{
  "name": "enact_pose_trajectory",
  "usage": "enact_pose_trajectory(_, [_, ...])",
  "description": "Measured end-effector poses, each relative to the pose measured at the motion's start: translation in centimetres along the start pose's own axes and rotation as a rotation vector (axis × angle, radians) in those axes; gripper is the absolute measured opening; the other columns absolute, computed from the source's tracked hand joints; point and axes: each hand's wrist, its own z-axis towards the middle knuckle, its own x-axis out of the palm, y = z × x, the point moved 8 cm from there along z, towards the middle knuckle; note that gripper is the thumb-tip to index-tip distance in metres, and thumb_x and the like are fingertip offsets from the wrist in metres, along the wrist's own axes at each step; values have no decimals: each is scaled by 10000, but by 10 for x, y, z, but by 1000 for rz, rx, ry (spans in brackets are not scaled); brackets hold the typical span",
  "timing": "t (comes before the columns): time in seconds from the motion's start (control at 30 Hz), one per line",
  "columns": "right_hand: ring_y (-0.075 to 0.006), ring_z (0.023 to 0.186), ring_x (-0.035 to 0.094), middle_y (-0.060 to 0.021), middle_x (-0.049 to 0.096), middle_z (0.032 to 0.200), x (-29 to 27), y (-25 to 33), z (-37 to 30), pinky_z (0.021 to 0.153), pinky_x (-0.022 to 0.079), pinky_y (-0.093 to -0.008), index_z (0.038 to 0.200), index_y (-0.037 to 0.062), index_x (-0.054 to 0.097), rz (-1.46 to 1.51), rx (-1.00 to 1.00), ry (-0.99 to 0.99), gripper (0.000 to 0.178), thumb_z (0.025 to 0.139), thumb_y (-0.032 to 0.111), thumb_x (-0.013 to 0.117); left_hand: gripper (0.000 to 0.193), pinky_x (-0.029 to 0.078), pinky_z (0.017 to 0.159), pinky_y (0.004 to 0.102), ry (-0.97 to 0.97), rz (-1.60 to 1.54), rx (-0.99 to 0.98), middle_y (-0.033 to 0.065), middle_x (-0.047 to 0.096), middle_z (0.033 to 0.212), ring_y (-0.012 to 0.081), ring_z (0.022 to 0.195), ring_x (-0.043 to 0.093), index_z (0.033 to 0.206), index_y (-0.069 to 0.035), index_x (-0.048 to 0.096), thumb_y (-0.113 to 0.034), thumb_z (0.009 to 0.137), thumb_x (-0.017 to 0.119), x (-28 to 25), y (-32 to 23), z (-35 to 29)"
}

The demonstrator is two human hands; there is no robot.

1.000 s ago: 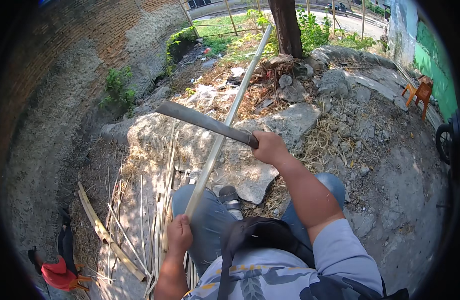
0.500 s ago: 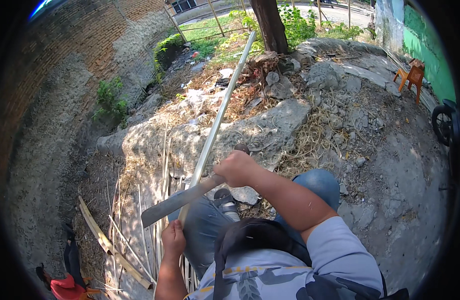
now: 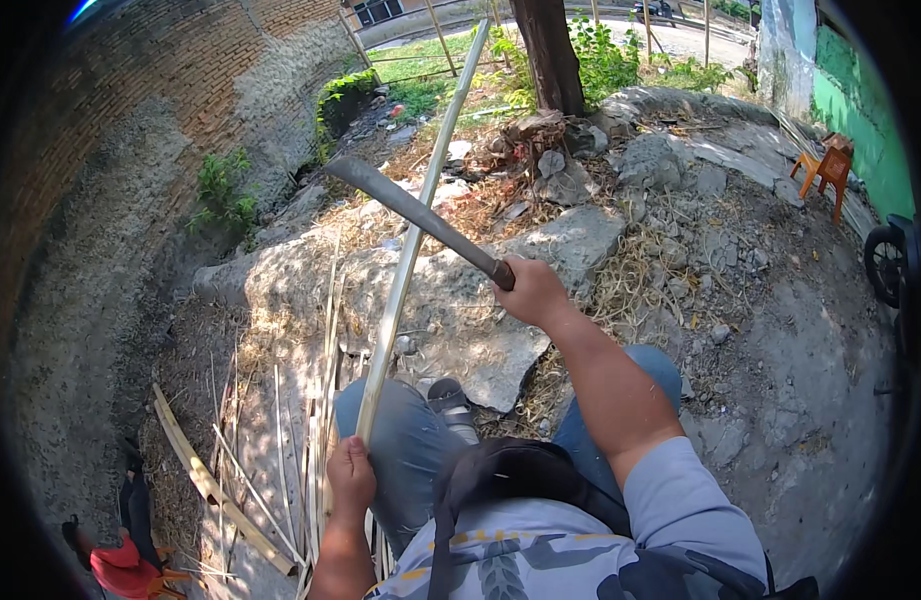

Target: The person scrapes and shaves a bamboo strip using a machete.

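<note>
Black bag (image 3: 531, 472) hides its contents; left hand (image 3: 352, 477) grips strip (image 3: 396, 300).

On my feed the knife (image 3: 451, 236) looks like dull grey metal, its surface matt and slightly mottled; its brown handle (image 3: 503, 276) could be wood. The strip (image 3: 392, 320) reads to me as pale split wood, smooth, with a light gloss where sun strikes it. Nearer, I see matt denim jeans (image 3: 401, 425), a soft cloth shirt (image 3: 541, 555) and a black fabric bag (image 3: 531, 468). Far left stands a coarse brick wall (image 3: 171, 80); far right, a smooth plastic chair (image 3: 834, 170). The far trunk (image 3: 548, 55) has rough bark.
</note>
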Motion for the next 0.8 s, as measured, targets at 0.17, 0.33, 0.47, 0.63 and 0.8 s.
enact_pose_trajectory(0.17, [-339, 789, 718, -103, 715, 801, 45, 77, -33, 715, 560, -478, 902, 140, 675, -243, -439, 248, 170, 750, 207, 710, 471, 407, 536, 369, -19, 102, 44, 85, 520, 584, 195, 541, 518, 786, -19, 584, -359, 1093, 475, -1, -3, -2])
enact_pose_trajectory(0.33, [-324, 805, 724, -93, 721, 808, 74, 110, -59, 726, 558, -464, 905, 163, 704, -293, -569, 447, 210, 700, 192, 738, 439, 420, 552, 423, -33, 210, 37, 155, 553, 605, 299, 547, 555, 813, -15, 609, -344, 1079, 491, -2, -5, -5])
enact_pose_trajectory(0.47, [-323, 840, 723, -90, 725, 830, 75, 96, -51, 756, 558, -454, 904, 164, 705, -320, -478, 508, 240, 675, 197, 767, 428, 423, 558, 435, -60, 196, 52, 168, 564, 625, 323, 569, 579, 820, -16, 609, -344, 1072, 501, 2, -20, -5])
enact_pose_trajectory(0.63, [-313, 877, 723, -85, 728, 855, 78, 92, -49, 777, 559, -446, 911, 158, 695, -371, -491, 485, 198, 720, 186, 742, 439, 431, 569, 479, -52, 269, 96, 197, 589, 654, 418, 609, 599, 827, -21, 614, -362, 1073, 483, 2, -32, -3])
enact_pose_trajectory(0.8, [-309, 876, 724, -82, 729, 854, 86, 112, -70, 779, 557, -456, 919, 147, 695, -335, -482, 578, 175, 751, 192, 713, 449, 434, 584, 510, -44, 347, 52, 219, 601, 675, 452, 643, 604, 825, -21, 608, -365, 1076, 466, -1, -33, -6])
